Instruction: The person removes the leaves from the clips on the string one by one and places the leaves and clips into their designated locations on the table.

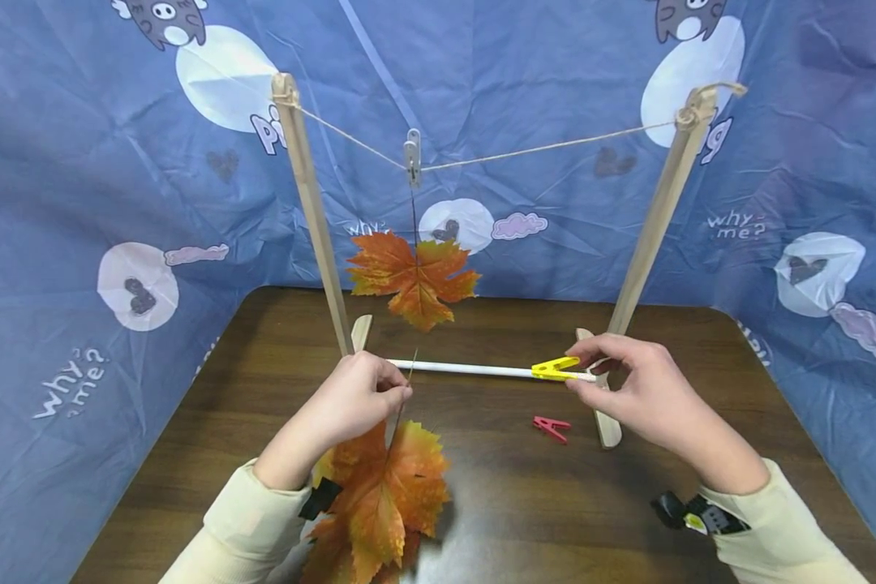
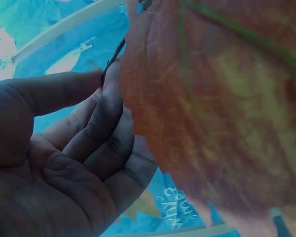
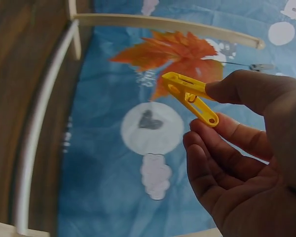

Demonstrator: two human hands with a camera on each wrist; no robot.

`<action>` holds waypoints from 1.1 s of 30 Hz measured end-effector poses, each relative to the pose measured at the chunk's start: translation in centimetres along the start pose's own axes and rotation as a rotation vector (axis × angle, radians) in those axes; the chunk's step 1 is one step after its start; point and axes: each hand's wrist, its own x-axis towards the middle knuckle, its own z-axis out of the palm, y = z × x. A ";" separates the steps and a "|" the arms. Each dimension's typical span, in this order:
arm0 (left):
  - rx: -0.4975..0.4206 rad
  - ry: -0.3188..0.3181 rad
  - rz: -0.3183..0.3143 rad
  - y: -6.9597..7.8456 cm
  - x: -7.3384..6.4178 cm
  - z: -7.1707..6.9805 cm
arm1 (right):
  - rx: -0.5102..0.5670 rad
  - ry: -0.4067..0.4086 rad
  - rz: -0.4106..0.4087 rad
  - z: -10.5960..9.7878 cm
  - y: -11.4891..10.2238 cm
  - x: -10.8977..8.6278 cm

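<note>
My left hand (image 1: 361,393) pinches the thin stem of an orange maple leaf (image 1: 385,507) between thumb and forefinger; the leaf hangs below the hand, over the table. In the left wrist view the same leaf (image 2: 212,98) fills the right side. A yellow clothespin (image 3: 187,96) is pinched by its handle ends between the thumb and fingers of my right hand (image 1: 638,389), near the stand's right post. Another orange leaf (image 1: 416,280) hangs from the string (image 1: 547,148), its stem in a grey clothespin (image 1: 412,156).
Two wooden posts (image 1: 310,211) hold the string, and a white rod (image 1: 474,369) joins them low down. On the brown table (image 1: 518,503) lies a red clothespin (image 1: 551,428). More orange leaf (image 1: 328,551) shows by the left sleeve. A blue printed cloth (image 1: 540,65) surrounds the table.
</note>
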 end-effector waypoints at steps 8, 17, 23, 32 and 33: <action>-0.021 -0.027 0.016 -1.2 -0.4 0.4 | 0.038 -0.034 0.018 2.4 1.6 -1.7; -0.041 -0.081 -0.028 -2.6 -0.5 1.5 | -0.019 -0.146 0.177 4.7 3.7 -3.4; -0.028 -0.125 -0.105 -3.5 -0.4 2.3 | 0.001 -0.193 0.224 6.1 4.8 -4.4; 0.053 -0.126 -0.159 -4.6 0.1 3.6 | 0.005 -0.193 0.253 7.4 5.9 -5.7; 0.057 -0.129 -0.165 -4.7 0.2 3.7 | 0.000 -0.195 0.260 7.4 6.0 -5.8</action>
